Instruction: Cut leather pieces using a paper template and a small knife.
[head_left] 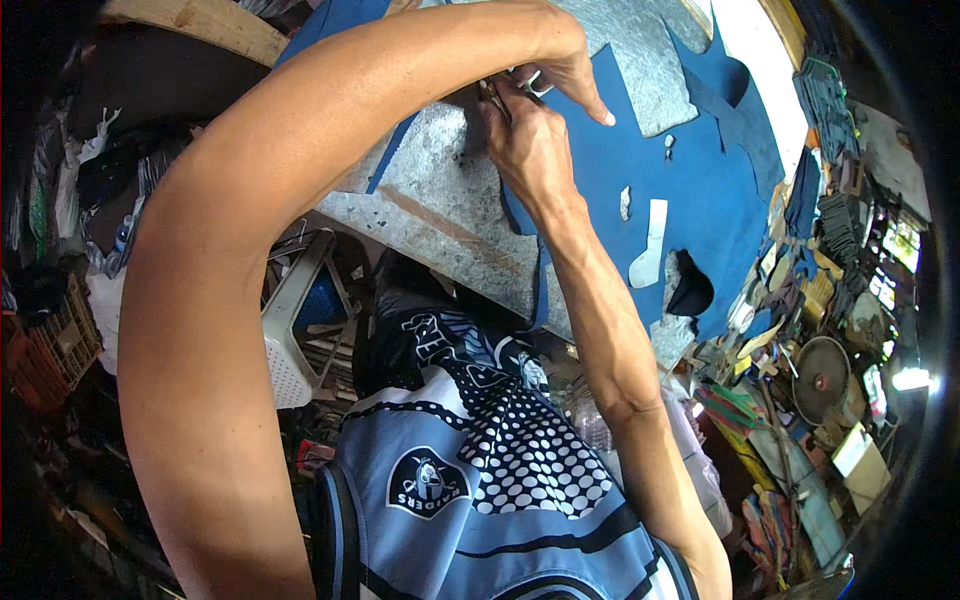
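Observation:
A large blue sheet of leather-like material (600,165), with cut edges and holes, lies on the work table. My left hand (568,68) reaches over from the left and rests on it, thumb stretched out against the surface. Most of its other fingers are hidden. Beneath and between my hands shows part of a white piece (539,84). Close beside it, my right hand (533,140) is closed, its fingers curled round something small that I cannot make out. A white curved pattern piece (650,245) lies on the sheet, to the right of my right forearm.
The worn grey tabletop (455,150) shows at the left and through gaps in the sheet. A black opening or dark scrap (690,285) is at its near right. A white plastic stool (290,355) stands below the table. Piled materials and a round fan (822,380) crowd the right.

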